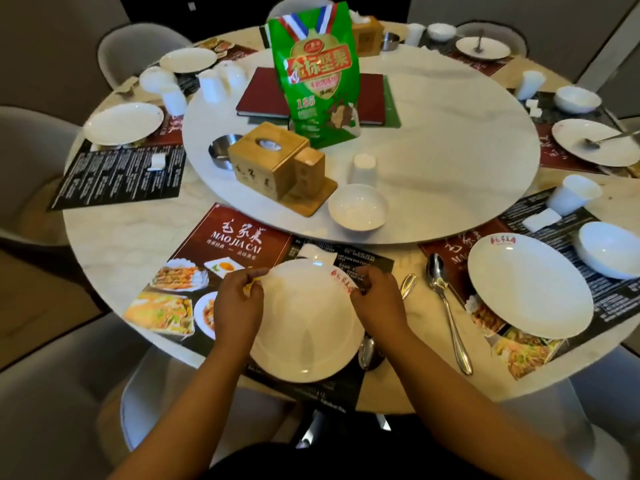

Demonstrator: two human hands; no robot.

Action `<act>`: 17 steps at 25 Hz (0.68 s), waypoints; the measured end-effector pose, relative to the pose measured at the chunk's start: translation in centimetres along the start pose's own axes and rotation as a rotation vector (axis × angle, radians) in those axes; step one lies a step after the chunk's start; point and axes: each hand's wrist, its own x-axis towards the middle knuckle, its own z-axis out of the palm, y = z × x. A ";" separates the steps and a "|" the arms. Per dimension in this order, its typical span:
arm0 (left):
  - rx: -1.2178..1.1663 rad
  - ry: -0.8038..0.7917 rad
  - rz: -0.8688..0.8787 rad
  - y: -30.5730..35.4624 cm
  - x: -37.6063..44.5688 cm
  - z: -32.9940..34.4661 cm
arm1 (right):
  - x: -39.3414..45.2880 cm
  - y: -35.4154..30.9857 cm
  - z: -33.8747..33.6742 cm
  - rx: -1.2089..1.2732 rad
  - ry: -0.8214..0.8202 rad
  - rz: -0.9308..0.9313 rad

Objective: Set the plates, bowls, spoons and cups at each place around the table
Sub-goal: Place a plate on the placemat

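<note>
Both hands hold the near plate at its rim over the printed placemat.

The left hand (239, 299) and right hand (375, 299) each keep their grip clamped on the round, glossy white plate (304, 337), on the near edge of the marble counter (104, 244). A steel spoon (369, 351) lies half hidden beside it at right. Beyond stand a white bowl (357, 206), an upturned cup (362, 169) and a wooden tissue box (266, 159) on the round turntable (433, 133).

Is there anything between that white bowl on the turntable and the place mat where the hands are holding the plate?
Nothing visible blocks it. The bowl sits near the turntable's edge, just beyond the plate; only a folded white napkin lies between.
</note>
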 end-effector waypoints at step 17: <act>0.039 0.076 -0.212 -3.3 -0.4 -5.0 | -0.9 -3.6 3.3 0.054 -0.122 0.087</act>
